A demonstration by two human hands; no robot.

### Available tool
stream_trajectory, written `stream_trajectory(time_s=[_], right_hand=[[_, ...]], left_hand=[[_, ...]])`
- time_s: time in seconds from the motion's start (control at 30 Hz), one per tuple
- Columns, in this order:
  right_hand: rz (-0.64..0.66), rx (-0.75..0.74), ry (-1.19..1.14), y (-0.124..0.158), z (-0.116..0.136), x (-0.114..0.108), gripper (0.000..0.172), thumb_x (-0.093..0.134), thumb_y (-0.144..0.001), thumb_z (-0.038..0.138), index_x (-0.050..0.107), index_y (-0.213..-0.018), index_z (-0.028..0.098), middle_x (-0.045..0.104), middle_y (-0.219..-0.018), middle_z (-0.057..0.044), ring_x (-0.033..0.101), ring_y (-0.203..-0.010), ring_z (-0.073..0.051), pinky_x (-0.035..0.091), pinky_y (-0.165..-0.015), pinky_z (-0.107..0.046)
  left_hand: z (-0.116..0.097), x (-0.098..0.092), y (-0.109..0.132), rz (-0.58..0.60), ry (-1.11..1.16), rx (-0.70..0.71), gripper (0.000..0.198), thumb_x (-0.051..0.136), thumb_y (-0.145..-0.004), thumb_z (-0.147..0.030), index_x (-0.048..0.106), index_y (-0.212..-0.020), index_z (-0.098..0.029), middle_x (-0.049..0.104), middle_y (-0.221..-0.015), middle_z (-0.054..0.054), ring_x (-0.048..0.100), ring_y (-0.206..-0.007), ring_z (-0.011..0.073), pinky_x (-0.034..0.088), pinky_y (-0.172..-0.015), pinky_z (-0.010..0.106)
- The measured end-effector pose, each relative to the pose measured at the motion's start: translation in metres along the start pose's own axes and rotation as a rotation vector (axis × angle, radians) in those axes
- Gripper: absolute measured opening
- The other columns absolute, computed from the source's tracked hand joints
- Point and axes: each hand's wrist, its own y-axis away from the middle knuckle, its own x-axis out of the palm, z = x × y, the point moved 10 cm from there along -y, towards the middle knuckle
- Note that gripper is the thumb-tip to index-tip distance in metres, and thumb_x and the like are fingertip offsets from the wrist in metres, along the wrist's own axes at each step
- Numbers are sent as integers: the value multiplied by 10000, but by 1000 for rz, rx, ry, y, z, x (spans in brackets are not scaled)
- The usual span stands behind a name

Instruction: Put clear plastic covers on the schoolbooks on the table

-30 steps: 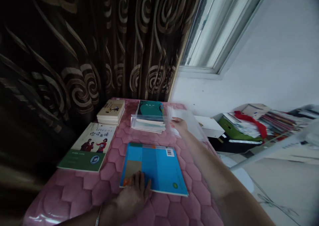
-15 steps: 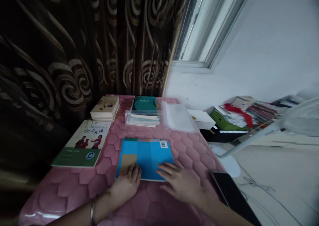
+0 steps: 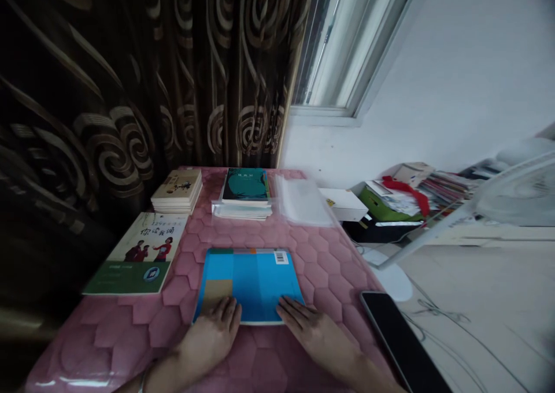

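Note:
A blue book (image 3: pixel 255 283) with a tan patch and a barcode lies flat on the pink hexagon-patterned table cover (image 3: pixel 260 361). My left hand (image 3: pixel 217 326) rests flat on the book's near left corner, fingers stretched out over the tan patch. On the near right corner lies my right hand (image 3: pixel 310 326), its fingers extended on the cover. Both hands are open and grip nothing. Beyond the book sits a stack of books with a teal cover (image 3: pixel 246 185). Beside that stack lie clear plastic sleeves (image 3: pixel 303 201).
A green-and-white book (image 3: pixel 134 254) and a stack of tan books (image 3: pixel 177 188) stand at the left by a dark curtain (image 3: pixel 217 63). A black phone (image 3: pixel 401 335) lies on the right edge. Past it are a white fan (image 3: pixel 437 231) and a white box (image 3: pixel 344 204).
The blue book has come slightly nearer. My right hand's fingers have drawn together and lie flatter on its near right corner. The whole view has shifted slightly.

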Motion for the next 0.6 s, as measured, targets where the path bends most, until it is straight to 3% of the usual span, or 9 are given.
stream_trajectory(time_s=[0.27,0.4,0.6], right_hand=[[-53,81,-149,9,7,-5,344,457,-944,136,625,-1244,146,670,-1250,-76,626,-1151,-184,527,-952,-296],[16,63,-222,4,4,-13,320,510,-957,232,638,-1238,149,661,-1261,-71,634,-1146,-183,537,-948,-276],[147,141,-390,-3,-6,-13,344,560,-926,207,639,-1261,191,642,-1282,-56,621,-1167,-188,512,-1002,-284]], left_hand=[[-15,10,20,-10,28,-26,511,473,-831,-53,576,-1321,-158,641,-1299,128,629,-1157,256,565,-861,353],[-9,13,19,60,124,-68,460,525,-860,-102,590,-1311,-166,626,-1321,115,635,-1151,242,576,-861,327],[3,2,13,188,320,-51,475,649,-839,-198,590,-1309,-155,578,-1373,106,593,-1213,254,559,-928,336]])
